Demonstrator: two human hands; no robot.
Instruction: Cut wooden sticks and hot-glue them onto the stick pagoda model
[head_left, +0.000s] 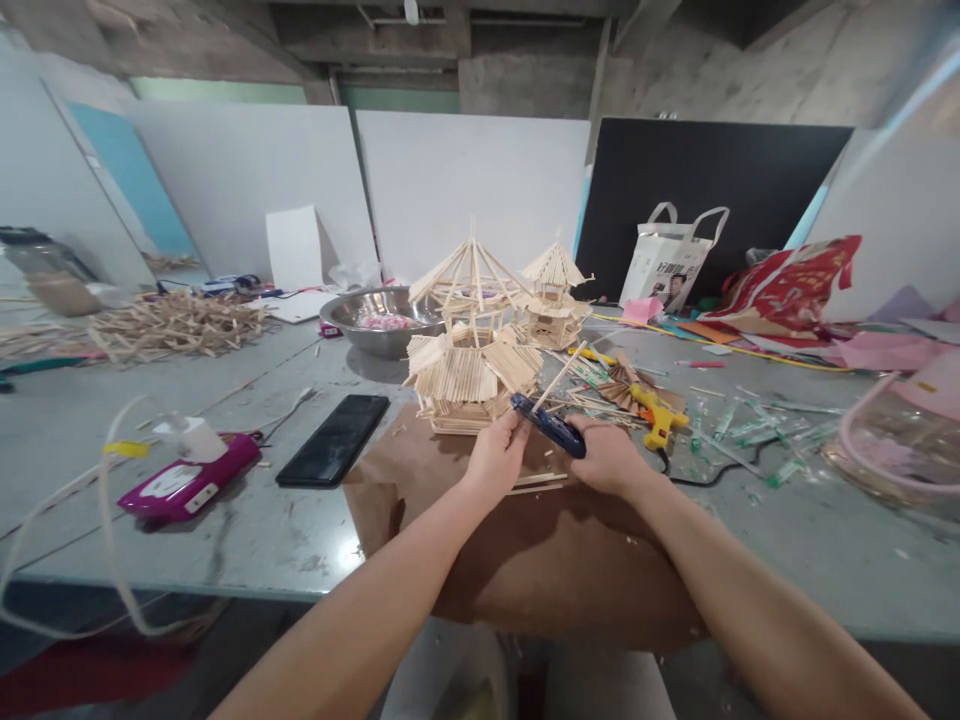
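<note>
My right hand [609, 455] is closed round the handles of dark blue cutting pliers [553, 428], whose head points left toward my other hand. My left hand [496, 458] pinches a thin wooden stick [561, 376] at the pliers' head; the stick slants up to the right, and its lower end is hidden by the fingers. Just behind both hands stands a small pavilion model [469, 375] built of such sticks, with a partly open roof frame. A few loose sticks [538, 484] lie below the pliers on brown paper [540, 570].
A second stick model [555, 300] and a steel bowl [375, 335] stand behind. At right lie a yellow glue gun [660, 415] with its cord and clear glue sticks [780, 440]. A phone [334, 440], purple power strip [191, 480] and stick pile [176, 325] are left.
</note>
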